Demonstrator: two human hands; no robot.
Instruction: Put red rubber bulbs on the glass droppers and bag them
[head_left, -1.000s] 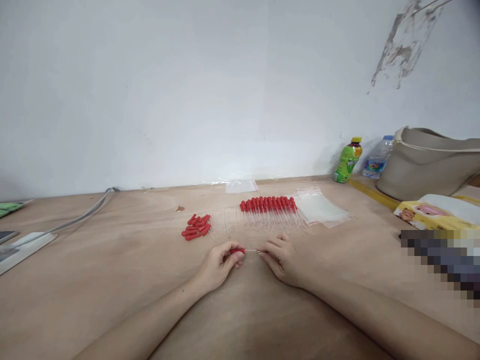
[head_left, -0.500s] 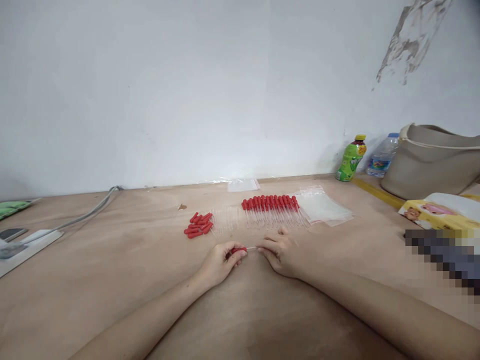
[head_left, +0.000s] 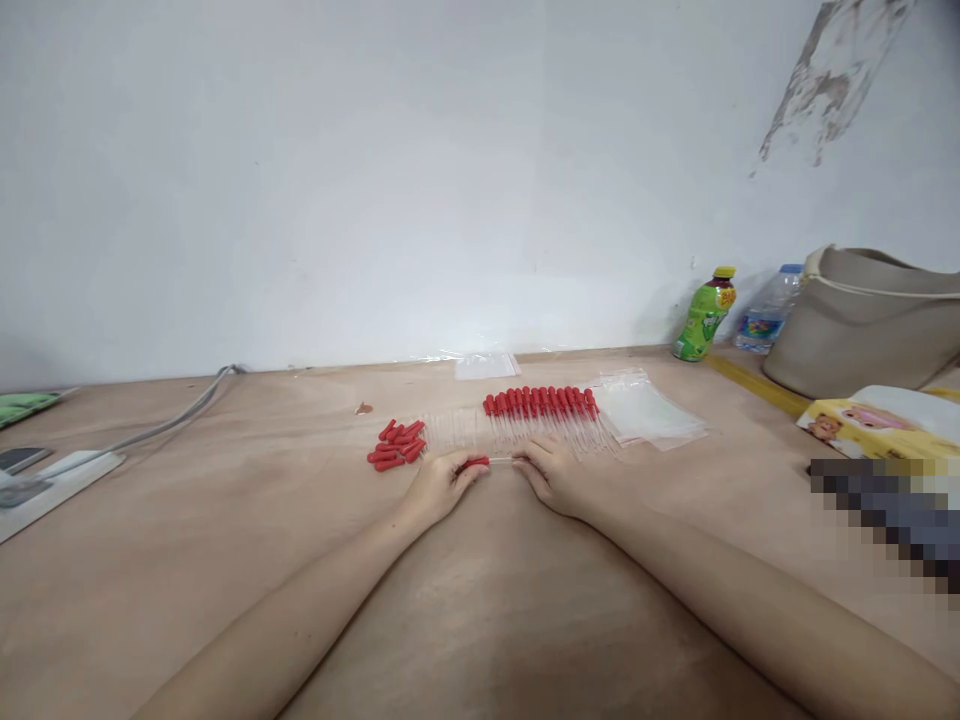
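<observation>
Between the fingers of my left hand [head_left: 444,487] is a red rubber dropper bulb [head_left: 475,461], lying sideways. A thin clear glass tube [head_left: 501,460] runs from the bulb's right end to my right hand [head_left: 551,475], whose fingertips pinch it. Just beyond my left hand lies a pile of loose red bulbs [head_left: 397,447]. Several bare clear tubes [head_left: 452,429] lie in a row to the right of the pile. Past my right hand is a row of droppers [head_left: 540,403] with red bulbs on their clear tubes.
Clear zip bags [head_left: 646,408] lie right of the droppers, and another bag [head_left: 486,367] is near the wall. At the right stand a green bottle [head_left: 703,315], a water bottle [head_left: 770,310], a grey-beige bin [head_left: 862,325] and a yellow packet [head_left: 877,425]. A grey cable [head_left: 169,428] crosses the left side.
Both hands have moved forward, away from me and toward the rows, with the bulb and tube still between them. My right fingers now overlap the near ends of the dropper row.
</observation>
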